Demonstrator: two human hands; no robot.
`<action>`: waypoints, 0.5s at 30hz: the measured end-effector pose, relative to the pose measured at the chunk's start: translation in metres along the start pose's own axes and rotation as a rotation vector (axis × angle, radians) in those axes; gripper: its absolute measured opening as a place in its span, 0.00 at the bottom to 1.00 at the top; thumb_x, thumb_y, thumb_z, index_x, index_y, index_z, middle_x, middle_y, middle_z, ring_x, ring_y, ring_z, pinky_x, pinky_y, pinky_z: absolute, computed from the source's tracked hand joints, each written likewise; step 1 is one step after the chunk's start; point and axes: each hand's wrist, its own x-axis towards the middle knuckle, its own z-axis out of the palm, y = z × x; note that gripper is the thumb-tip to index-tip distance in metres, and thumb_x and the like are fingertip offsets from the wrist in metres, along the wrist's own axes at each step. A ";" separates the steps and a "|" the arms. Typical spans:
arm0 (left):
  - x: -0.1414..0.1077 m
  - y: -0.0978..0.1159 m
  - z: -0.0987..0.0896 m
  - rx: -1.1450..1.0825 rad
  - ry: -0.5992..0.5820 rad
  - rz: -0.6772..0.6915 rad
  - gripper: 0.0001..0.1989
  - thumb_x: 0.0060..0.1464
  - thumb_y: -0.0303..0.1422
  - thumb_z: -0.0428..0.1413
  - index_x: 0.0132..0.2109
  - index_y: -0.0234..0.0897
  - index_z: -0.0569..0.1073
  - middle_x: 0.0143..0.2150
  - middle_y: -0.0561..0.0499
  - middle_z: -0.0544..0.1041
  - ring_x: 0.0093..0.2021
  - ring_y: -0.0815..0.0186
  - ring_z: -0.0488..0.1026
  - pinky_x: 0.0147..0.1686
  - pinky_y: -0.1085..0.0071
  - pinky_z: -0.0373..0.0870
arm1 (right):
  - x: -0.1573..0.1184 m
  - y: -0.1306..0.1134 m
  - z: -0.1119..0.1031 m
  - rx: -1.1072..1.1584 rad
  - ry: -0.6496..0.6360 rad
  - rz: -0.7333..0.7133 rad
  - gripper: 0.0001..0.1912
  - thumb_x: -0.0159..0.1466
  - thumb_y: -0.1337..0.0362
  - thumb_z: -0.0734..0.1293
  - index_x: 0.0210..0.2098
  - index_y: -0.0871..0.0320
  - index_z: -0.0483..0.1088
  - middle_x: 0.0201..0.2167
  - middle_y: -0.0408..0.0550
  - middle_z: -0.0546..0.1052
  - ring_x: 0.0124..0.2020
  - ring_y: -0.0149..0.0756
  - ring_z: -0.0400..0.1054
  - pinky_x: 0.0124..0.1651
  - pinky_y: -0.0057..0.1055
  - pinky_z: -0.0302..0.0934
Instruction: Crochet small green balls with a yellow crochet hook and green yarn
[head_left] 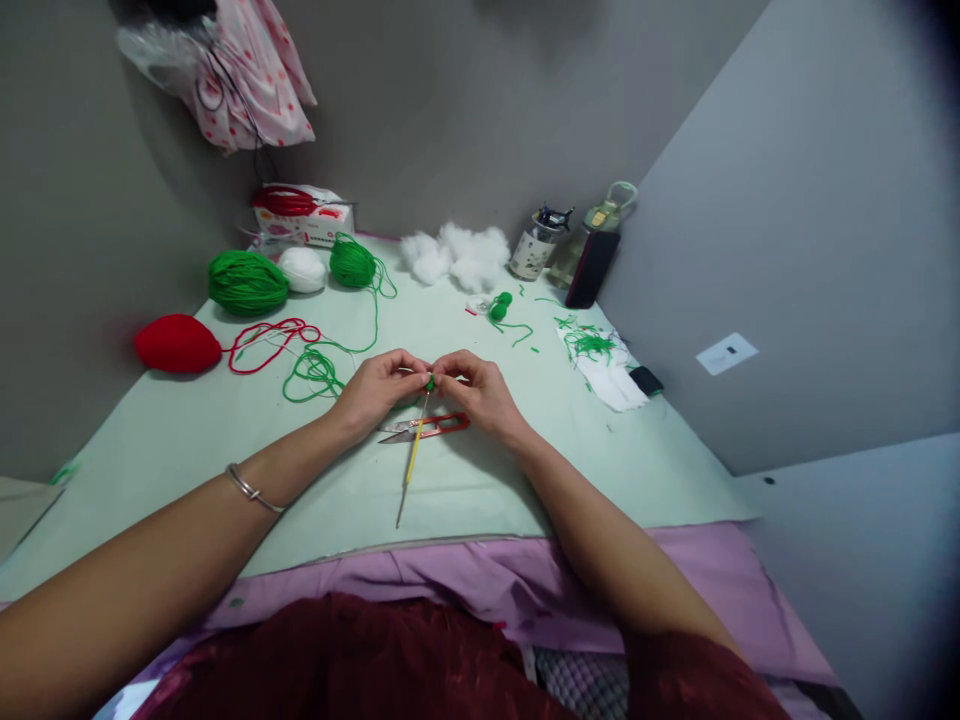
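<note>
- Just beyond the red-handled metal thread snips (450,423), in the head view, a small green yarn piece (430,382) sits between both hands, over the pale green counter (337,515). Left hand (382,388) pinches it between thumb and fingertips; right hand (476,388) pinches its other side the same way.
- A slim metal hook with a yellow grip (414,455) slants from the piece across the snips, towards the wearer. I'd steady the piece lightly with one pinch and let the other do the fine work; tugging at the hook could pull a loop loose or distort it.
- Slack helps too: the loose green yarn (311,375), left of the snips, lies in tangled loops and might snag. I'd keep strands clear of the snips' pointed blades.
- Far beyond the snips and to the right, a white-labelled cylindrical cup (533,252) holds dark pens or similar tools. Beside it, a translucent pale green bottle (568,258) has a looped lid; its contents I can't make out.
- Far left beyond the snips, a white cardboard box with red print (328,225) has a bright red bundle (289,201) on top; what's inside is hidden.
</note>
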 end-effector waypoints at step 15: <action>-0.002 0.000 0.003 0.123 0.031 0.130 0.14 0.46 0.41 0.69 0.31 0.37 0.78 0.48 0.41 0.83 0.45 0.55 0.79 0.53 0.56 0.73 | 0.002 0.003 0.001 0.041 0.008 0.094 0.06 0.59 0.61 0.70 0.33 0.58 0.74 0.30 0.44 0.79 0.31 0.33 0.73 0.39 0.32 0.68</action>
